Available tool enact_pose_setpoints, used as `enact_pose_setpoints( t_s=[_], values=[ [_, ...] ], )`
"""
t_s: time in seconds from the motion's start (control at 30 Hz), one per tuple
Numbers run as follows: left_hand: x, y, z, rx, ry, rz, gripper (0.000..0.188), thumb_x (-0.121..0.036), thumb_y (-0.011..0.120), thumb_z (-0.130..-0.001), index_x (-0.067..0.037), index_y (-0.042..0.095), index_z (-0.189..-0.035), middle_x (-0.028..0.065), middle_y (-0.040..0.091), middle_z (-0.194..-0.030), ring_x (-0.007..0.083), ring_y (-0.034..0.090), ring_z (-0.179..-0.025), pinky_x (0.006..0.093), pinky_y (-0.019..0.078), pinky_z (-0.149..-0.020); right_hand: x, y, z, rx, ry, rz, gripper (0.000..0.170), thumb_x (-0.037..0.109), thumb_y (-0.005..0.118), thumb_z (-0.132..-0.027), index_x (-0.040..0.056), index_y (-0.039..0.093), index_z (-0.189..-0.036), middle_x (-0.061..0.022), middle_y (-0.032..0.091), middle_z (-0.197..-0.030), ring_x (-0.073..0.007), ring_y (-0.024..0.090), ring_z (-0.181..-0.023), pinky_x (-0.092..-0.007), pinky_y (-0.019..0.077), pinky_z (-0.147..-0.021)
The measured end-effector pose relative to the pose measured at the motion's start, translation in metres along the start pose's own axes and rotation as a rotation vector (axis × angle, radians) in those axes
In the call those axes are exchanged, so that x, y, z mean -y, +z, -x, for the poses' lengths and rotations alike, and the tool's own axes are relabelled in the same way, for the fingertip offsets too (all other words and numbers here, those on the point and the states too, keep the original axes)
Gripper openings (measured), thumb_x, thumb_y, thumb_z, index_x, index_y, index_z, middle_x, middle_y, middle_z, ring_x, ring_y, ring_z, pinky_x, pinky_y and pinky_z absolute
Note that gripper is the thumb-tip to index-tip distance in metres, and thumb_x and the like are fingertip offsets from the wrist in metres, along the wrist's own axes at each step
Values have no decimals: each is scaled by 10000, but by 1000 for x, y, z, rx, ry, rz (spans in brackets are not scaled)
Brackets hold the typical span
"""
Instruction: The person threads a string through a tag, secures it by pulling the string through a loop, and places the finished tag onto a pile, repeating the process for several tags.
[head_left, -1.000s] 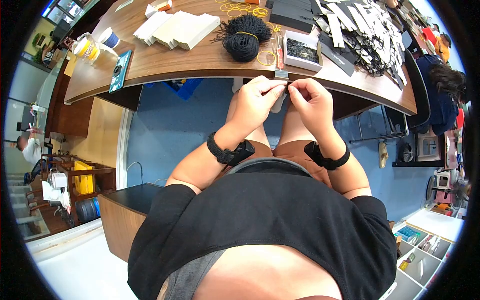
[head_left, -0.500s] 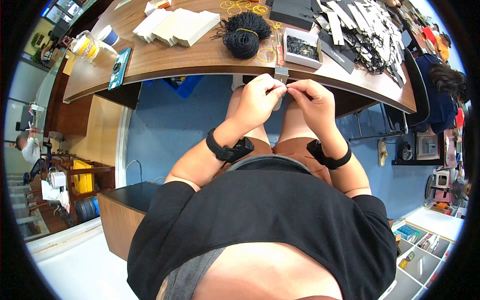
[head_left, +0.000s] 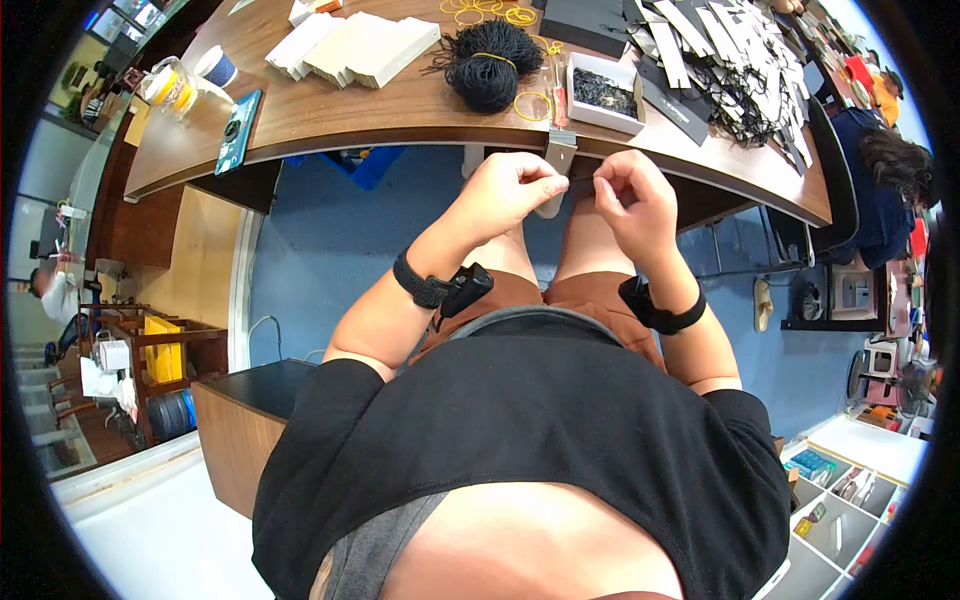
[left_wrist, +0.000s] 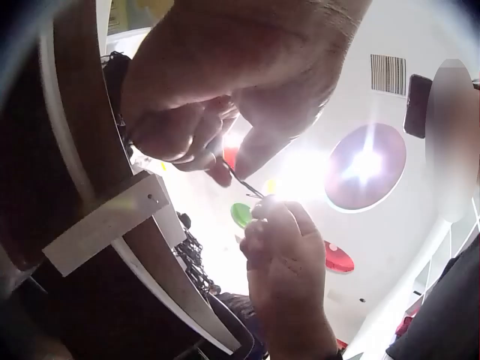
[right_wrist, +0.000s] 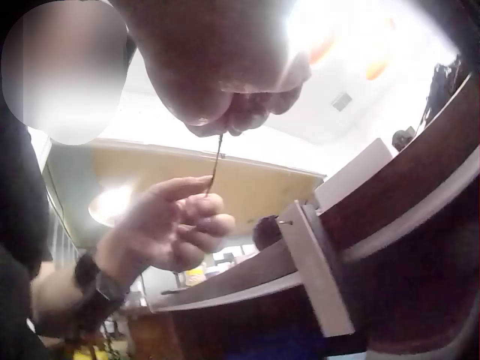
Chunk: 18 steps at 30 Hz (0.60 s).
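Left hand (head_left: 508, 192) and right hand (head_left: 640, 200) move apart | both pinch cord (left_wrist: 241, 181) | runs crosswise, bodyward of strip (head_left: 561, 150) | left nearer

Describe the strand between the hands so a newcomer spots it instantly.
Start at the brown wooden table: a left hand and a right hand are at its near edge. In the wrist views, a thin dark strand spans the gap between their fingertips. Unlike the bulky black cord bundle on the table, it is a slim length held in the air.
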<state>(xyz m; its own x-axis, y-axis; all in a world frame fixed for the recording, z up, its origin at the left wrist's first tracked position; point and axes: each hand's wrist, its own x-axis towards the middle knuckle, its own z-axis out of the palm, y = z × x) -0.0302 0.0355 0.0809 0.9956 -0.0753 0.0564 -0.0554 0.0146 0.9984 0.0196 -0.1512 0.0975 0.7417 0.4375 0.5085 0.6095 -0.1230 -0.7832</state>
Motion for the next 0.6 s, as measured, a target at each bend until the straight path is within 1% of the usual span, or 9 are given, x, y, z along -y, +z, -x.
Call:
enact_pose_setpoints(
  t_s=[0.03,0.07,0.17,0.2,0.3,0.37,0.43,0.53,0.6],
  values=[
    [9,-3,-2,-41,56,-120,175,-169,626,-853,-1,640,-807,5,566,-671,52,450,-542,207,374,-485,2,-1,-1,-59,-171,206,105,-37,650,-744,24,597,-811,-48,606,-774,-83,530,-580,-199,440,-549],
    [15,-6,-2,-82,110,-241,190,-181,629,-854,-6,631,-782,1,553,-657,44,426,-523,201,353,-466,-5,-1,-1,-110,-306,296,152,-33,671,-694,42,592,-800,-62,603,-766,-149,561,-587,-243,470,-554],
    [-1,-12,3,-58,-230,313,227,-202,634,-851,-32,585,-709,-25,489,-603,30,359,-492,197,282,-418,-9,-3,-2,-62,-482,403,181,-20,679,-651,50,595,-795,-64,599,-766,-207,573,-605,-282,488,-579],
    [-9,-10,4,-43,-310,512,229,-186,604,-875,-73,543,-685,-55,391,-570,31,310,-475,185,227,-390,-10,-3,-1,-61,-550,436,188,12,691,-638,56,599,-796,-63,603,-774,-237,585,-628,-308,488,-581],
    [-4,-6,2,4,-404,862,196,-190,591,-888,-32,584,-773,-55,376,-577,30,307,-468,172,226,-379,-4,-5,4,48,-573,456,189,31,696,-637,60,601,-799,-63,614,-777,-223,599,-649,-302,479,-569],
    [-4,4,3,58,-420,917,205,-182,578,-898,16,602,-946,-61,369,-590,24,303,-474,163,229,-382,-3,-5,5,99,-571,442,168,50,706,-657,64,609,-794,-59,616,-764,-217,604,-642,-300,470,-548],
    [-4,13,5,66,-363,758,192,-155,607,-881,18,614,-964,-60,421,-616,16,311,-477,161,231,-395,-4,-1,4,49,-550,388,160,50,711,-666,66,616,-793,-60,612,-753,-218,601,-628,-303,472,-547],
    [1,23,10,-35,-257,496,177,-119,634,-859,10,628,-981,-40,521,-686,-2,342,-506,160,220,-397,1,0,4,-6,-375,301,153,4,706,-678,54,632,-803,-73,606,-732,-207,598,-613,-277,469,-538],
    [-3,25,11,-30,-205,420,165,-97,647,-847,8,633,-972,-10,571,-754,5,422,-579,154,298,-446,11,-3,6,24,-184,236,131,-31,686,-710,35,635,-811,-67,607,-742,-172,587,-609,-245,462,-539]
  ],
)
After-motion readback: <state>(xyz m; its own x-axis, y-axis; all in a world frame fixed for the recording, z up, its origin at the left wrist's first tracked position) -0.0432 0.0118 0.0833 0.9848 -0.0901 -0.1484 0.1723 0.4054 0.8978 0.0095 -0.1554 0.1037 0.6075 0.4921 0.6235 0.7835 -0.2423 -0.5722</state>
